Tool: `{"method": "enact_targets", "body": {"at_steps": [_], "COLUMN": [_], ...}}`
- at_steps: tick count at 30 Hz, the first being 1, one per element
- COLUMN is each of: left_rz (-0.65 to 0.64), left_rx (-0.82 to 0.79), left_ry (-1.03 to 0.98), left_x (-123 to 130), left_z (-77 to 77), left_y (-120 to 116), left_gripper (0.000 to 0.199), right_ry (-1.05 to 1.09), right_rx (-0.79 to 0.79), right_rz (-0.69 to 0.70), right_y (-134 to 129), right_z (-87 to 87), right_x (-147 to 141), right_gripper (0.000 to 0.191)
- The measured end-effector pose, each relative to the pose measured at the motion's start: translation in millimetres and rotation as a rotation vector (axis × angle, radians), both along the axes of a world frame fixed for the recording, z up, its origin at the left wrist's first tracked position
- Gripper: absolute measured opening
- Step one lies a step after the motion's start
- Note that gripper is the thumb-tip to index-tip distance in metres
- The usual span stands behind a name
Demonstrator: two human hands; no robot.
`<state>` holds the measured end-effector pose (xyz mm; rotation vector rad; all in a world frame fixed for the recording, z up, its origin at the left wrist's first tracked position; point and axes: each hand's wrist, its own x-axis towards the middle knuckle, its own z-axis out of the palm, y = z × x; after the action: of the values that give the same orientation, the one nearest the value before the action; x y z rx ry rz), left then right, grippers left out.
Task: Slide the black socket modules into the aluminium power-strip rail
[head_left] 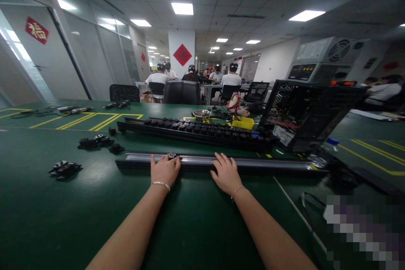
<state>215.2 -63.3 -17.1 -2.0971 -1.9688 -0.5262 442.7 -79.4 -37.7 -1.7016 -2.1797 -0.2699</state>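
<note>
A long dark channel-shaped rail (262,166) with a shiny inner face lies crosswise on the green table in front of me. My left hand (165,170) is on its left half, with a small black part (172,155) between thumb and fingers, partly hidden by them. My right hand (226,173) rests on the middle of the rail, fingers spread, with nothing in it. Behind it, a second long black rail (152,131) holds rows of small black parts. Loose black clusters (65,169) lie to the left, one group (100,141) nearer the rails.
An open black computer case (303,114) stands at the right, near a yellow tray (243,122) and a round metal dish (201,113). Cables (311,215) lie at front right. Yellow tape lines mark the table. Several people sit at desks beyond.
</note>
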Motion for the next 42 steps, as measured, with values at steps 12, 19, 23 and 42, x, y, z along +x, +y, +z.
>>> {"method": "enact_targets", "body": {"at_steps": [12,19,23,42], "left_rz": [0.087,0.109,0.114,0.279], "left_rx": [-0.049,-0.085,-0.108,-0.285], "left_ry": [0.099,0.075,0.053,-0.108], "left_x": [-57.1,-70.6,-84.3,-172.9], "left_z": [6.5,9.9,13.0,13.3], "left_y": [5.7,7.3,10.3,44.1], "left_gripper": [0.040,0.040,0.040,0.049], "right_ry": [0.051,0.044,0.044,0.038], "right_rx": [0.014,0.010,0.008,-0.013], "right_rz": [0.029,0.031,0.030,0.010], "right_y": [-0.6,-0.9,0.9,18.4], "right_z": [3.0,2.9,2.6,3.0], "right_x": [0.0,0.1,0.3,-9.2], "right_gripper": [0.019,0.019,0.018,0.017]}}
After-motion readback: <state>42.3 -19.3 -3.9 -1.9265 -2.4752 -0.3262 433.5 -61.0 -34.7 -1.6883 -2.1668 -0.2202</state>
